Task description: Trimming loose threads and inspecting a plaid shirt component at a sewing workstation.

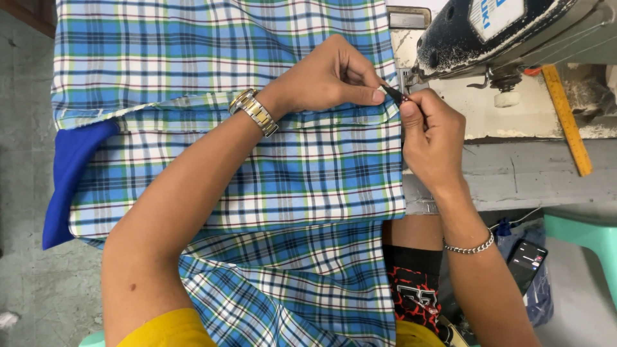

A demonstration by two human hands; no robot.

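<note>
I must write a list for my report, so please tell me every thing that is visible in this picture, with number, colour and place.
plaid fabric: one, blue, white and green checks, across the lap and table edge
blue cloth: one, plain blue, at the fabric's left edge
small dark tool: one, dark, pinched between both hands
sewing machine: one, black and worn, top right
ruler: one, yellow, on the table at right
table: one, grey, right side
phone: one, black, lower right
chair: one, green, far right
wristwatch: one, silver and gold, left wrist
bracelet: one, silver chain, right wrist
left hand: one, on the fabric
right hand: one, at the fabric's edge
</note>
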